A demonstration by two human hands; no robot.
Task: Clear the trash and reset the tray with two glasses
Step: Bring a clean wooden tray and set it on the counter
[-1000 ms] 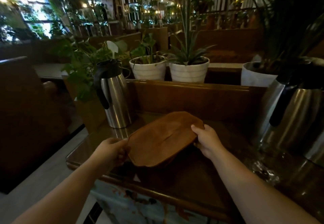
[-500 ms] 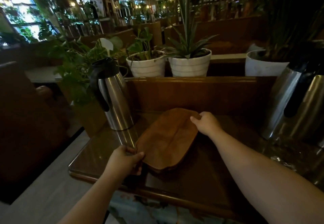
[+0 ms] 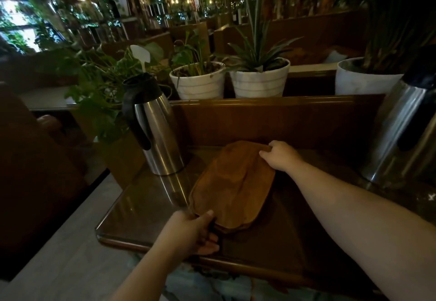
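A brown oval wooden tray point(image 3: 232, 187) lies lengthwise on the dark glossy table point(image 3: 141, 211), its long axis running from near me toward the wooden back panel. My left hand point(image 3: 193, 232) grips the tray's near end, thumb on top and fingers underneath. My right hand point(image 3: 279, 155) holds the far end by its rim. The tray's top is bare. No glasses or trash show in view.
A steel thermos jug with a black handle point(image 3: 157, 126) stands left of the tray. Two larger steel jugs point(image 3: 401, 133) stand at the right. White plant pots point(image 3: 259, 79) sit behind the wooden panel point(image 3: 271, 119). The grey floor point(image 3: 59, 253) lies to the left.
Both hands have turned the tray from lying crosswise to lengthwise: my left hand came toward me with the near end, my right hand went to the far end by the panel.
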